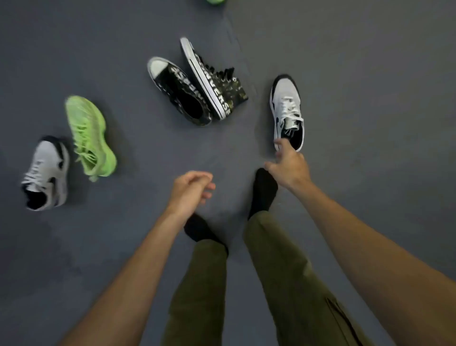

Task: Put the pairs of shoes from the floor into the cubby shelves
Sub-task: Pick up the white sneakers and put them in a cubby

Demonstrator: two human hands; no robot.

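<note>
A grey and black sneaker (287, 111) stands on the floor at the right. My right hand (290, 165) has its fingers at this shoe's heel; I cannot tell whether they grip it. Its match, another grey sneaker (47, 173), lies far left beside a neon green sneaker (88, 135). A pair of black camo high-tops sits in the middle: one upright (177, 91), one on its side (212, 79) showing its white sole. My left hand (190, 190) hovers loosely curled and empty above my left foot. No cubby shelves are in view.
The dark grey floor (370, 74) has a mat seam running up the middle. A second green shoe (216, 1) peeks in at the top edge. My legs in olive trousers and black socks (262, 190) stand between my arms.
</note>
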